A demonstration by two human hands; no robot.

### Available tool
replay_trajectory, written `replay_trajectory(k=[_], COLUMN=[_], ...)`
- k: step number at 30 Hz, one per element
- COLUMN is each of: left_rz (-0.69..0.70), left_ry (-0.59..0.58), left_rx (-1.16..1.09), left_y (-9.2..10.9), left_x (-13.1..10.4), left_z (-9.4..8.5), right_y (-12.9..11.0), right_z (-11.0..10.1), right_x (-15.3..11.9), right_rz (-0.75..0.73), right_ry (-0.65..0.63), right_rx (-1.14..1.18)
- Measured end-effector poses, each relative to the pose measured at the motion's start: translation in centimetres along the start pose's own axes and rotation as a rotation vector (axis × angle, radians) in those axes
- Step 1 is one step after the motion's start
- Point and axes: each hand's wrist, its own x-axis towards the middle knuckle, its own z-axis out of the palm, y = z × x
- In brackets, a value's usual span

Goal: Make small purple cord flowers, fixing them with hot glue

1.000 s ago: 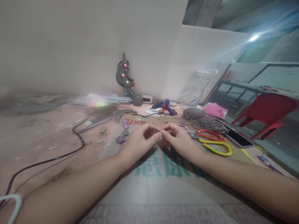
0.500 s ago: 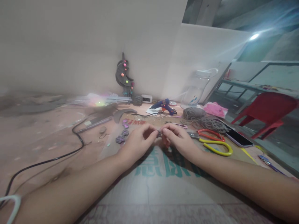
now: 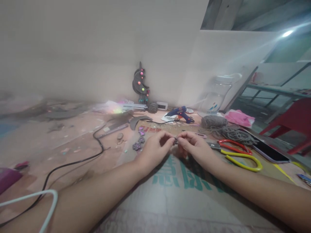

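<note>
A small dark grey piece (image 3: 175, 141), too small to make out its kind, is pinched between both hands above the cardboard sheet (image 3: 155, 200). My left hand (image 3: 157, 146) is closed on its left side, thumb against fingers. From the right, my right hand (image 3: 193, 145) grips it the same way, its lower fingers curled beneath. Left of my left hand lie several grey and purple flower-shaped pieces (image 3: 137, 146). Scissors with red and yellow handles (image 3: 243, 163) rest beside my right hand, and a pink cutter (image 3: 200, 135) lies just behind it.
A blue glue gun (image 3: 178, 112) stands at the back, its black cable (image 3: 70, 160) crossing the table's left. Grey yarn (image 3: 213, 122), a phone (image 3: 270, 152), a pink bag (image 3: 239, 118) and a clear bottle (image 3: 218, 94) are at right. A moon-shaped ornament (image 3: 139, 82) leans on the wall.
The camera has turned left, so everything sits further right in the picture, and a purple object has come in at the left edge. Both hands keep their pinch on the small piece.
</note>
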Motion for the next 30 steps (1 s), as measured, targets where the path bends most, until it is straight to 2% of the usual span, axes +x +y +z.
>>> replay_trajectory(k=[5,9,15,18,23,30], left_rz=[-0.018,-0.037,-0.039,-0.059,-0.064,-0.071], left_ry=[0.019,0.024,0.05,0.036,0.025,0.017], left_rx=[-0.015,-0.011,-0.011,-0.025,-0.042,-0.035], left_y=[-0.3,-0.2,-0.2,-0.1,-0.2,-0.2], left_x=[0.0,0.0,0.1,0.1,0.1,0.2], left_z=[0.0,-0.2,-0.2,-0.1,-0.2,-0.2], right_y=[0.3,0.5,-0.8,-1.1,-0.2,0.0], right_z=[-0.2,-0.5,-1.7,-2.6,-2.7,-1.6], right_x=[0.2,0.2,0.2,0.6,0.9,0.2], right_rz=[-0.05,-0.168,-0.32,-0.323,-0.267,-0.362], right_ry=[0.088,0.19,0.334,0.395,0.339,0.258], right_rx=[0.026,-0.112,-0.246,-0.263,-0.248,-0.26])
